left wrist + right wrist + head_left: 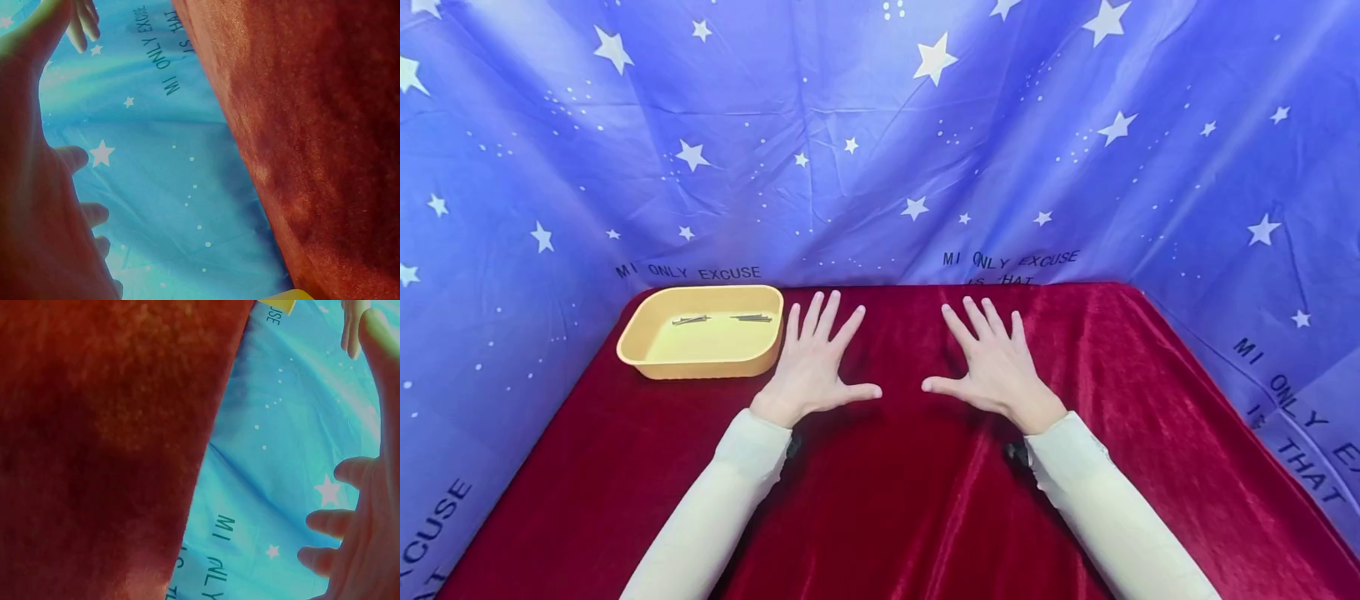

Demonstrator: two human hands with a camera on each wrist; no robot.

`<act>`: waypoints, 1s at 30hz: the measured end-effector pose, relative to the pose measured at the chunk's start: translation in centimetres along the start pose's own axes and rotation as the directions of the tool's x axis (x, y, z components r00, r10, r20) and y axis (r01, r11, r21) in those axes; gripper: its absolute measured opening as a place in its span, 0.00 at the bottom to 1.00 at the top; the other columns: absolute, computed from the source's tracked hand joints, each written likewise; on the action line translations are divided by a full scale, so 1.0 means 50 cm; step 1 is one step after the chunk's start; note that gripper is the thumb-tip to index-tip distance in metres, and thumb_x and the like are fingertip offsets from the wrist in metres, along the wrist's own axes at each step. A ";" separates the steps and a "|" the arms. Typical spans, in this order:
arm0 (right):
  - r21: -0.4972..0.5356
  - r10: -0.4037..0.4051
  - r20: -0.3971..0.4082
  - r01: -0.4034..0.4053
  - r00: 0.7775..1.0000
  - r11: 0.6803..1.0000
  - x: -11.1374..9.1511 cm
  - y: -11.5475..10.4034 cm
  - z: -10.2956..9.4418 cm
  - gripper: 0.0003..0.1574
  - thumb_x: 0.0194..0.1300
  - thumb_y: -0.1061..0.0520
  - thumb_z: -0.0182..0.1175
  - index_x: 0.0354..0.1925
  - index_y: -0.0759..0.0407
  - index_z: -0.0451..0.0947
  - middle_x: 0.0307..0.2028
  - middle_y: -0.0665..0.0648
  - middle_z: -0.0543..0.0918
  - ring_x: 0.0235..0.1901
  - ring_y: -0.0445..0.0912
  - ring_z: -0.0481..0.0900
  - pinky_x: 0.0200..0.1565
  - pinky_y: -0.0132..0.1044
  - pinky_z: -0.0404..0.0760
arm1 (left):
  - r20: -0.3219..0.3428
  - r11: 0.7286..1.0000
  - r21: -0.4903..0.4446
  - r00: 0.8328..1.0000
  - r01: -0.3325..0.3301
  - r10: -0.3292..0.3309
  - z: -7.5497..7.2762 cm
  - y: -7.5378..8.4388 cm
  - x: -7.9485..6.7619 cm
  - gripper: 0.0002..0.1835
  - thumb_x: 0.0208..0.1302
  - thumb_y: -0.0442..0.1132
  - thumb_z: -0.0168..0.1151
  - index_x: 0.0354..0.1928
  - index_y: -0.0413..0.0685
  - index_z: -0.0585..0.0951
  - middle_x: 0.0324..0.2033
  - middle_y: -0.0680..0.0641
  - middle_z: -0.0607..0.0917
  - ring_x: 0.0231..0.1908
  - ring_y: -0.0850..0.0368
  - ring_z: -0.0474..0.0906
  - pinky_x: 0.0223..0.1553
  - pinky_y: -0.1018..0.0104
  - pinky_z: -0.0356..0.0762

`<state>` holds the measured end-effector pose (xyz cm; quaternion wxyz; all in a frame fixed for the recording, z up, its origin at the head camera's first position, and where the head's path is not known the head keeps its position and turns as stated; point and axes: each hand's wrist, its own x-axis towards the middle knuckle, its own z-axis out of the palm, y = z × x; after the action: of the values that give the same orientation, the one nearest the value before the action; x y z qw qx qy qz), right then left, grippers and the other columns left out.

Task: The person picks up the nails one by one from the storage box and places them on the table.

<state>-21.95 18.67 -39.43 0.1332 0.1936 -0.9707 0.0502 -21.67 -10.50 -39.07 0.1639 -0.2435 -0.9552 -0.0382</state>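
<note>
Both hands are held out over the red cloth with fingers straight and spread, palms down and thumbs toward each other. My left hand (811, 362) holds nothing and is just right of a yellow plastic tray (700, 367). Inside that tray lie two small groups of thin metal nails (691, 319), one left and one right. My right hand (1000, 367) is bare too, out over the cloth right of the middle. In the left wrist view the left hand (44, 206) fills the left side, and a yellow corner of the tray (294, 295) shows at the bottom.
A dark red velvet cloth (910, 500) covers the table. Behind and on both sides hangs a blue curtain (865, 75) with white stars and printed words. Dark straps or devices (1017, 454) show under the sleeve cuffs.
</note>
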 end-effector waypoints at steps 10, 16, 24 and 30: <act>0.040 0.000 0.031 -0.001 1.000 0.999 0.015 -0.014 -0.002 0.68 0.44 0.10 0.42 0.75 0.43 0.48 0.72 0.61 0.55 0.72 0.58 0.44 0.67 0.65 0.42 | -0.008 0.999 -0.029 1.000 -0.019 0.019 -0.001 -0.003 0.000 0.58 0.43 0.80 0.53 0.74 0.59 0.53 0.73 0.39 0.47 0.73 0.43 0.33 0.70 0.40 0.33; 0.092 -0.003 0.043 -0.001 0.999 0.996 0.037 -0.036 0.000 0.67 0.46 0.10 0.40 0.74 0.46 0.52 0.70 0.61 0.59 0.71 0.57 0.49 0.69 0.59 0.45 | -0.029 0.999 -0.022 0.999 -0.028 0.027 -0.011 -0.021 -0.010 0.55 0.47 0.77 0.56 0.73 0.55 0.57 0.72 0.37 0.51 0.72 0.39 0.40 0.70 0.39 0.39; 0.133 -0.040 0.071 0.031 0.997 0.991 0.063 -0.083 0.006 0.64 0.50 0.13 0.39 0.73 0.50 0.55 0.69 0.61 0.61 0.69 0.56 0.54 0.70 0.55 0.51 | -0.025 0.999 -0.047 1.000 -0.008 0.007 -0.019 -0.054 -0.032 0.53 0.49 0.73 0.58 0.72 0.53 0.59 0.72 0.36 0.51 0.71 0.38 0.41 0.69 0.39 0.39; 0.166 -0.057 0.089 0.042 0.994 0.985 0.078 -0.106 0.010 0.64 0.51 0.13 0.38 0.72 0.51 0.57 0.67 0.61 0.63 0.68 0.55 0.57 0.68 0.55 0.55 | 0.000 0.995 -0.104 1.000 0.004 -0.004 -0.034 -0.076 -0.044 0.51 0.51 0.69 0.60 0.72 0.50 0.58 0.72 0.35 0.50 0.71 0.37 0.38 0.69 0.38 0.39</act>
<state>-23.47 12.29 -38.57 0.0727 0.2300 -0.9634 0.1173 -21.15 -15.10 -38.18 0.1510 -0.2498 -0.9524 -0.0884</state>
